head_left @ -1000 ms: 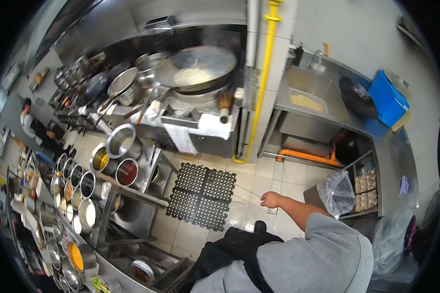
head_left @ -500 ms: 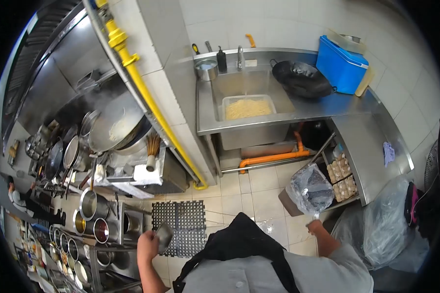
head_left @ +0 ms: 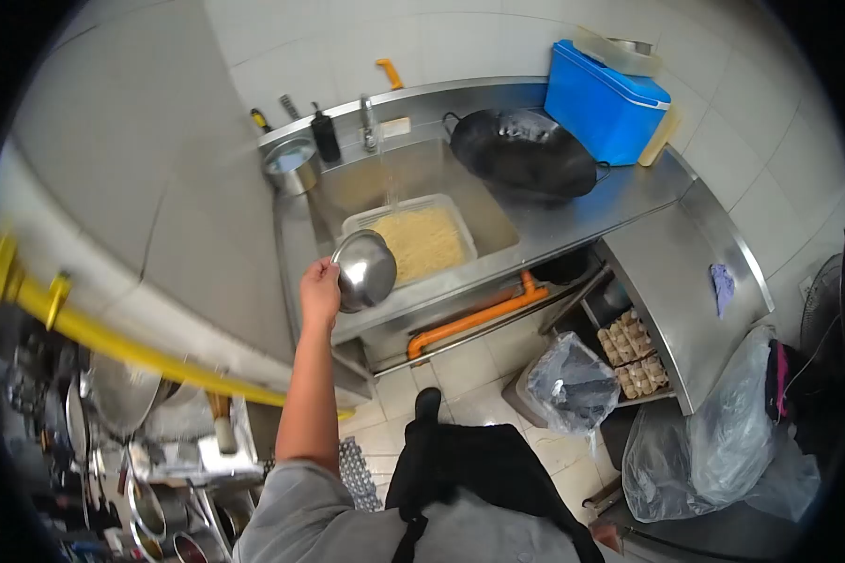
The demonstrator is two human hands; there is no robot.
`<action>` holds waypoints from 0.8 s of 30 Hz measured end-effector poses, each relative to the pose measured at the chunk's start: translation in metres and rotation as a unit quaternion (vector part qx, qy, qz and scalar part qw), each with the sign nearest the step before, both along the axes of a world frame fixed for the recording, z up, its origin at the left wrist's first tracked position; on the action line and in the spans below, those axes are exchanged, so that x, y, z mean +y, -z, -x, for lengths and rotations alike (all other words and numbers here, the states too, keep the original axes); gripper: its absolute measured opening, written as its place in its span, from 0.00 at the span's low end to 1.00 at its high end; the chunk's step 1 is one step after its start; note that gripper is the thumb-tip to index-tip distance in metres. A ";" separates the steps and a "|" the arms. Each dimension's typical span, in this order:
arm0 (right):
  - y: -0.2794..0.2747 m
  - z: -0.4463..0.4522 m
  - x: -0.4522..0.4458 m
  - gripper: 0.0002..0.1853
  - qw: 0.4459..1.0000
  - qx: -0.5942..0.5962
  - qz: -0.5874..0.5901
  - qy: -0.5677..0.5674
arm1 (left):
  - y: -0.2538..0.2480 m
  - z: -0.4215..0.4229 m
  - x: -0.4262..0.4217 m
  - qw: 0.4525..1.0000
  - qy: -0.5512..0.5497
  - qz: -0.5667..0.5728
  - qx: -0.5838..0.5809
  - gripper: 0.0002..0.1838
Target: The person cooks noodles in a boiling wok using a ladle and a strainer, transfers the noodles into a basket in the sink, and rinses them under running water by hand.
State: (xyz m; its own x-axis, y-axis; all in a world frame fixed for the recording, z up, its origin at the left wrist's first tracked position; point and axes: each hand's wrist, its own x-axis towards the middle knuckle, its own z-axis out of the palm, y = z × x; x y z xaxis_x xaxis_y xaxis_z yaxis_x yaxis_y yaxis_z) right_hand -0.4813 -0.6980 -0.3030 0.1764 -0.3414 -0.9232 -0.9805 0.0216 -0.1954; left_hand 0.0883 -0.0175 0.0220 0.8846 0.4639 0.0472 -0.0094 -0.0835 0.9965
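Observation:
My left hand [head_left: 320, 293] is closed on the rim of a shiny metal bowl [head_left: 367, 269], held tilted over the front edge of the sink. Just beyond the bowl, a white plastic basket [head_left: 468, 235] sits in the steel sink [head_left: 490, 211], filled with pale yellow food pieces [head_left: 424, 241] too small to name. Water runs down from the tap [head_left: 367, 127] into the basket's far side. Of my right hand [head_left: 607, 536], only a small patch of skin shows low by my body; its fingers are hidden.
Right of the sink lies a black wok [head_left: 521, 159], with a blue cooler box [head_left: 606, 103] behind. Below are an orange pipe [head_left: 479, 317], a lined bin [head_left: 573, 380] and egg trays [head_left: 634, 352]. A metal pot [head_left: 293, 169] stands left; a yellow pipe [head_left: 141, 345] runs along the wall.
I have moved closer to the sink. My left hand has carried the metal bowl from low beside the stove side up to the basket. My right hand has left the bin and dropped back.

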 end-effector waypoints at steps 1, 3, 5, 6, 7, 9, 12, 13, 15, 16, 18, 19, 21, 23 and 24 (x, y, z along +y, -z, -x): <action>-0.008 0.019 0.002 0.11 0.998 0.042 -0.006 -0.046 | 0.027 -0.048 0.007 1.000 -0.007 0.006 0.029 0.08; -0.043 0.013 0.039 0.12 0.994 0.078 0.004 -0.081 | 0.096 -0.135 0.018 0.998 -0.005 0.013 0.065 0.09; -0.083 -0.064 0.103 0.12 0.998 0.038 0.043 -0.032 | 0.165 -0.211 0.021 0.987 -0.034 0.091 0.129 0.11; -0.101 -0.097 0.130 0.12 0.998 0.028 0.052 -0.018 | 0.181 -0.234 0.019 0.986 -0.028 0.095 0.137 0.11; -0.119 -0.129 0.155 0.12 0.998 0.011 0.061 -0.007 | 0.196 -0.254 0.016 0.975 -0.028 0.148 0.161 0.14; -0.144 -0.167 0.186 0.12 0.997 -0.001 0.074 0.008 | 0.226 -0.289 0.012 0.961 -0.021 0.197 0.194 0.18; -0.171 -0.205 0.222 0.12 0.995 0.001 0.092 0.027 | 0.293 -0.320 0.012 0.914 -0.050 -0.232 0.329 0.27; -0.177 -0.212 0.229 0.12 0.995 0.008 0.095 0.031 | 0.312 -0.325 0.005 0.873 -0.009 -0.343 0.346 0.29; -0.187 -0.222 0.240 0.12 0.994 0.027 0.103 0.037 | 0.284 -0.304 -0.035 0.890 0.044 -0.329 0.313 0.29; -0.191 -0.225 0.244 0.12 0.993 0.037 0.106 0.041 | 0.280 -0.292 -0.047 0.831 0.173 -0.425 0.314 0.29; -0.199 -0.231 0.254 0.12 0.991 0.052 0.112 0.050 | 0.304 -0.296 -0.049 0.747 0.302 -0.510 0.302 0.29; -0.202 -0.234 0.257 0.12 0.991 0.058 0.113 0.052 | 0.339 -0.308 -0.044 0.737 0.289 -0.539 0.289 0.29; -0.207 -0.241 0.264 0.12 0.989 0.065 0.119 0.060 | 0.368 -0.337 -0.035 0.726 0.279 -0.566 0.274 0.28; -0.211 -0.245 0.269 0.12 0.988 0.068 0.122 0.066 | 0.379 -0.361 -0.020 0.651 0.358 -0.610 0.276 0.26; -0.214 -0.246 0.271 0.12 0.988 0.066 0.122 0.068 | 0.384 -0.366 -0.010 0.622 0.384 -0.623 0.278 0.25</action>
State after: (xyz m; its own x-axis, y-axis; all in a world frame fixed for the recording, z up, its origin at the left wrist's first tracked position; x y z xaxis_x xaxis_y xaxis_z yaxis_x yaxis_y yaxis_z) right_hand -0.2353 -0.4273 -0.0892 -0.0025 -0.5694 -0.8220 -0.9890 0.1230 -0.0822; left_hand 0.4548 -0.0277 -0.3624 0.8634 -0.1964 -0.4647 -0.2068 -0.9780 0.0290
